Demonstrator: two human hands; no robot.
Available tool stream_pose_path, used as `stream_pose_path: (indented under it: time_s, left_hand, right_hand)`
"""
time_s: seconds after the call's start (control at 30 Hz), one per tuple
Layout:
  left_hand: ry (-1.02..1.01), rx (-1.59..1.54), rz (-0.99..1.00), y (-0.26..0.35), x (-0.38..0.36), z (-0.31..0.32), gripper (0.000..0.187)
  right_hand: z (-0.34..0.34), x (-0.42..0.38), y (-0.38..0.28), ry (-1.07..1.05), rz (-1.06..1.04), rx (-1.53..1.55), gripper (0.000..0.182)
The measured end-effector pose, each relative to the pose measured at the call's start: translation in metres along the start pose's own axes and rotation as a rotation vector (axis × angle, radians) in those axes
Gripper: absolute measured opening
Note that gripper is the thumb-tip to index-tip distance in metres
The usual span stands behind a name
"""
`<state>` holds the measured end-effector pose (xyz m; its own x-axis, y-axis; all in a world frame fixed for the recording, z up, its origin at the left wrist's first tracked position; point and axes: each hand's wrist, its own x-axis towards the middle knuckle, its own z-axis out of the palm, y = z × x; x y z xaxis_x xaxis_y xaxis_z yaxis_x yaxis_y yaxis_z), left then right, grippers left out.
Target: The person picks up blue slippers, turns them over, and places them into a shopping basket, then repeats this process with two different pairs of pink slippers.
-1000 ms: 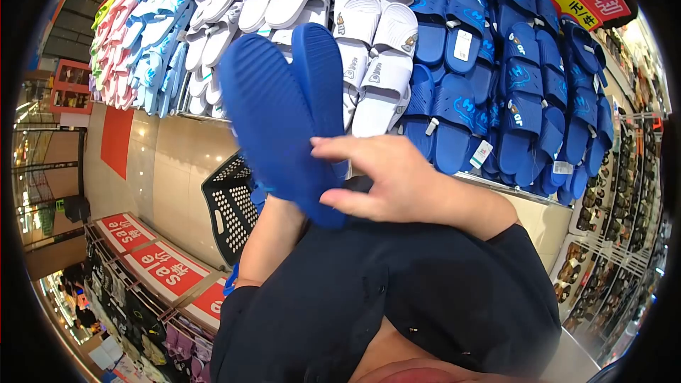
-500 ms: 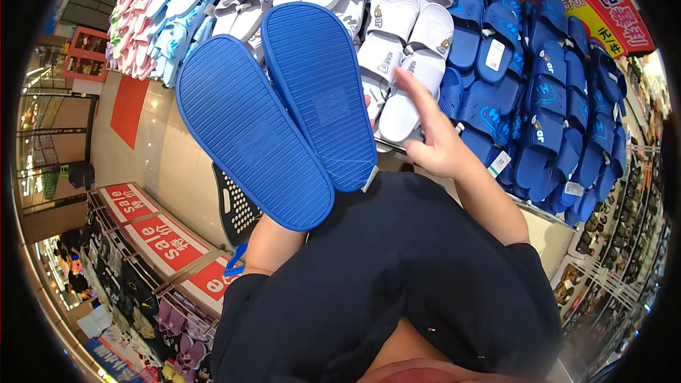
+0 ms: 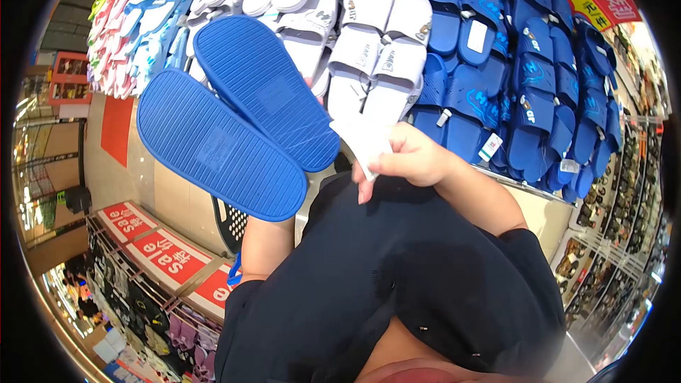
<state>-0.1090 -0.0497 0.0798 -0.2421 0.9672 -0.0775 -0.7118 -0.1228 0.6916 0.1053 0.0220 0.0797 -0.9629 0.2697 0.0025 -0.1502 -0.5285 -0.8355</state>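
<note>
Near racked slippers (image 3: 397, 57), right hand (image 3: 408, 159) pinching tag (image 3: 364, 143), left hand (image 3: 309, 82) unreadable behind blue pair (image 3: 262, 92)

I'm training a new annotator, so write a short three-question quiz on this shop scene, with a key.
1. Which of the person's hands pinches the white tag?
2. True or false: the held blue slippers show their ridged soles to the camera.
3. What colour are the slippers immediately left, in the picture, of the displayed blue slippers?
A) pink
B) white
C) green

Key:
1. The right hand.
2. True.
3. B, the white slippers.
</note>
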Motion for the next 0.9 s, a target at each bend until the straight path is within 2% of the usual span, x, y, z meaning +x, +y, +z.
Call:
stream_pose_path:
  time_s: [0.07,0.1,0.27,0.4,0.5,0.6,0.7,0.8,0.9]
  left_hand:
    - [-0.122,-0.053,-0.010,-0.003,-0.001,-0.005,0.067]
    - [0.012,-0.034,0.056,-0.012,-0.004,0.008,0.067]
    - [-0.048,-0.141,-0.002,-0.018,-0.001,0.008,0.071]
    - [-0.031,-0.166,-0.049,-0.018,0.000,0.005,0.075]
    - [-0.071,-0.092,-0.013,-0.020,0.001,0.004,0.075]
    - [-0.040,-0.183,-0.034,-0.020,0.000,0.008,0.079]
    - [-0.083,-0.147,-0.108,-0.018,0.002,0.002,0.082]
    - [0.042,-0.139,-0.101,-0.014,-0.003,0.016,0.082]
    - [-0.126,-0.196,-0.134,-0.012,0.000,-0.004,0.080]
  right_hand:
    - [0.001,0.002,-0.017,0.068,0.037,-0.166,0.032]
    - [0.002,0.002,-0.018,0.085,0.044,-0.178,0.035]
    - [0.001,0.002,-0.013,0.123,0.074,-0.127,0.049]
    - [-0.002,0.000,-0.011,0.132,0.057,-0.068,0.049]
    - [-0.005,-0.002,-0.007,0.111,0.061,-0.043,0.048]
    - [-0.005,-0.003,-0.004,0.101,0.064,-0.016,0.048]
    - [-0.003,-0.006,-0.003,0.100,0.082,0.013,0.048]
    - [-0.002,-0.009,-0.003,0.112,0.105,0.031,0.049]
    - [-0.002,-0.011,-0.003,0.111,0.108,-0.010,0.051]
